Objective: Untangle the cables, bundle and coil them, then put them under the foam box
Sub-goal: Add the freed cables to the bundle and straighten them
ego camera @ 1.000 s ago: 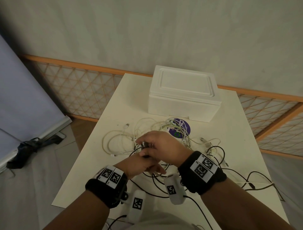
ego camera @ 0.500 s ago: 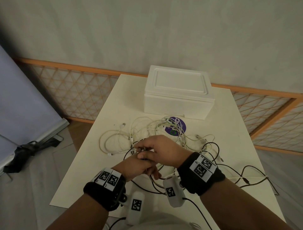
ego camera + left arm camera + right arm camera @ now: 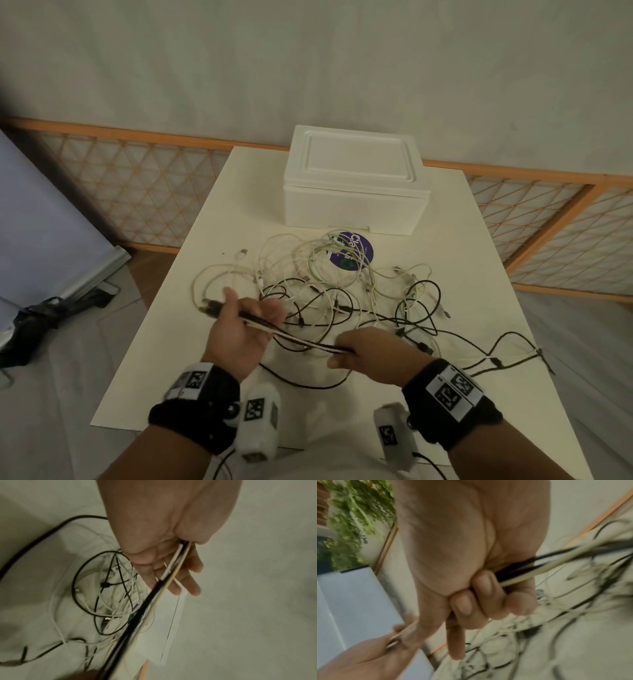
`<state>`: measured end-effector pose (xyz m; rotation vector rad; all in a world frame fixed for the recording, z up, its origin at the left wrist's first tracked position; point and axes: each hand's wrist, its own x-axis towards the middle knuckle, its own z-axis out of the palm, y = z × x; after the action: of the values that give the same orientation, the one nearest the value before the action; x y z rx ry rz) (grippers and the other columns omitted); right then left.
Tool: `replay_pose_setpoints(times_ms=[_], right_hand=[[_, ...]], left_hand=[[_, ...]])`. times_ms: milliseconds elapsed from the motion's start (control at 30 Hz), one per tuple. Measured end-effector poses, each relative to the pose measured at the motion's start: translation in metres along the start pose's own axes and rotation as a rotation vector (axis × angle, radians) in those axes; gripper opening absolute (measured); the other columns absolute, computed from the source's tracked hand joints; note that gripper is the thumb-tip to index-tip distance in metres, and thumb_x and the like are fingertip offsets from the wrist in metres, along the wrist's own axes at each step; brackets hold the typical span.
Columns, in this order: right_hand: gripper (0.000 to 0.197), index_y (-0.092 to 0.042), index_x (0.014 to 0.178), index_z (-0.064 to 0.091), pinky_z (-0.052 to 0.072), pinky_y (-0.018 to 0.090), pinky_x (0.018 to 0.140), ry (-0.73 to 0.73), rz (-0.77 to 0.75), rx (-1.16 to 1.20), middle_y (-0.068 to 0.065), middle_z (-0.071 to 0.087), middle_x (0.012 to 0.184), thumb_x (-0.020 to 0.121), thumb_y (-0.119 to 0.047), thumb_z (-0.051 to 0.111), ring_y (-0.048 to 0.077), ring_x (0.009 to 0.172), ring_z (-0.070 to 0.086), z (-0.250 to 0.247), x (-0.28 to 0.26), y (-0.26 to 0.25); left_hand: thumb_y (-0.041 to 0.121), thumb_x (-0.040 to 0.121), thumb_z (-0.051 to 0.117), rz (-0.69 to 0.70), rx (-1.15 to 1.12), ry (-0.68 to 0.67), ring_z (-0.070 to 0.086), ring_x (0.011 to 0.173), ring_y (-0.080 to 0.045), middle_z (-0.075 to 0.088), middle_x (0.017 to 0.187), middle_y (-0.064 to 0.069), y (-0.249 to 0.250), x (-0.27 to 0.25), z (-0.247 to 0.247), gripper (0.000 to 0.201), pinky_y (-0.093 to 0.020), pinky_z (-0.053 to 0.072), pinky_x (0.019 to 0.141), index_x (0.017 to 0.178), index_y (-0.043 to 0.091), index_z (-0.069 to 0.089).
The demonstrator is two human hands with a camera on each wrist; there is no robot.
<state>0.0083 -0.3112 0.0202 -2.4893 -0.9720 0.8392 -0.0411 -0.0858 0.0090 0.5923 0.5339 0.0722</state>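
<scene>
the left hand [image 3: 239, 329] and right hand [image 3: 368, 353], fingers curled tight, stretch a few gathered cables [image 3: 298, 339] above the desk's [image 3: 479, 274] near edge. the rest, mid-desk before the foam box [image 3: 354, 181], may snag and drag along.

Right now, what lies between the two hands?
In the head view, a taut bundle of black and white cables spans from left hand to right hand.
</scene>
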Motion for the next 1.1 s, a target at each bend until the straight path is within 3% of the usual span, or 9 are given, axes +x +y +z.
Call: replay_pose_setpoints(times_ms=[67,167,367,533,667,867,967,1033,1100], right_hand=[[0.050,-0.017,0.083,0.061,0.042,0.027,0.068,0.054,0.102,0.107,-0.008,0.054,0.071,0.092,-0.059,0.036,0.004,0.067,0.051,0.007,-0.020,0.024],[0.052,-0.020,0.074,0.061,0.035,0.017,0.061,0.115,0.309,0.140,-0.009,0.050,0.059,0.096,-0.055,0.029,-0.002,0.058,0.050,0.016,-0.051,0.061],[0.018,-0.025,0.109,0.052,0.047,0.028,0.075,0.317,0.639,-0.003,-0.002,0.054,0.100,0.093,-0.033,0.050,0.017,0.087,0.059,0.036,-0.067,0.126],[0.027,-0.020,0.114,0.050,0.048,0.034,0.075,0.297,0.639,-0.083,0.004,0.046,0.110,0.091,-0.034,0.053,0.026,0.095,0.057,0.043,-0.047,0.129],[0.015,-0.016,0.103,0.057,0.049,0.034,0.076,0.439,0.553,-0.154,0.003,0.053,0.109,0.092,-0.025,0.052,0.024,0.094,0.058,0.022,-0.044,0.113],[0.013,-0.014,0.100,0.067,0.047,0.032,0.075,0.763,0.187,-0.033,0.002,0.068,0.094,0.091,-0.018,0.058,0.020,0.087,0.062,-0.050,-0.047,0.044],[0.014,-0.015,0.100,0.068,0.047,0.030,0.076,0.750,-0.041,0.005,0.000,0.069,0.093,0.090,-0.020,0.060,0.019,0.086,0.062,-0.073,-0.033,0.004],[0.016,-0.014,0.099,0.070,0.045,0.025,0.077,0.742,-0.183,-0.006,0.001,0.071,0.093,0.088,-0.021,0.060,0.017,0.086,0.063,-0.081,-0.018,-0.019],[0.016,-0.013,0.097,0.071,0.042,0.019,0.077,0.713,-0.288,0.033,0.000,0.071,0.091,0.085,-0.020,0.061,0.012,0.085,0.060,-0.082,-0.003,-0.036]], left_hand=[[0.060,0.092,0.032,-0.006,-0.095,0.084,0.048,0.042,-0.013,0.042,0.046,0.002,0.011,0.000,-0.015,0.064,-0.030,0.059,0.060,0.046,0.016,0.043],[0.058,0.083,0.045,-0.007,-0.104,0.187,0.028,0.033,-0.008,0.026,0.042,0.007,0.023,-0.003,-0.039,0.052,-0.015,0.038,0.041,0.048,0.020,0.036],[0.021,0.095,0.051,-0.039,0.052,0.287,0.022,0.033,-0.008,0.022,0.043,0.006,0.007,-0.002,-0.056,0.043,-0.018,0.026,0.037,0.060,0.021,0.027],[0.031,0.097,0.049,-0.117,0.120,0.178,0.035,0.045,-0.012,0.038,0.055,0.001,-0.010,0.001,-0.032,0.048,-0.022,0.031,0.039,0.053,0.019,0.033],[0.035,0.098,0.046,-0.105,0.288,0.080,0.035,0.043,-0.011,0.049,0.063,-0.005,-0.013,0.000,-0.006,0.052,-0.021,0.032,0.039,0.050,0.014,0.039],[0.012,0.095,0.050,0.034,0.570,-0.091,0.031,0.039,-0.007,0.069,0.087,-0.007,-0.012,-0.004,0.031,0.019,-0.019,0.028,0.038,0.089,0.002,0.065],[-0.003,0.090,0.054,0.072,0.647,-0.208,0.029,0.039,-0.007,0.069,0.087,-0.004,-0.013,-0.004,0.055,0.019,-0.019,0.025,0.039,0.105,0.002,0.066],[-0.006,0.086,0.058,0.077,0.664,-0.263,0.029,0.038,-0.008,0.070,0.080,0.001,-0.016,-0.004,0.070,0.024,-0.018,0.026,0.041,0.104,0.006,0.068],[-0.007,0.083,0.063,0.071,0.707,-0.292,0.030,0.039,-0.009,0.057,0.057,0.003,-0.021,-0.005,0.080,0.027,-0.020,0.029,0.042,0.083,0.018,0.073]])
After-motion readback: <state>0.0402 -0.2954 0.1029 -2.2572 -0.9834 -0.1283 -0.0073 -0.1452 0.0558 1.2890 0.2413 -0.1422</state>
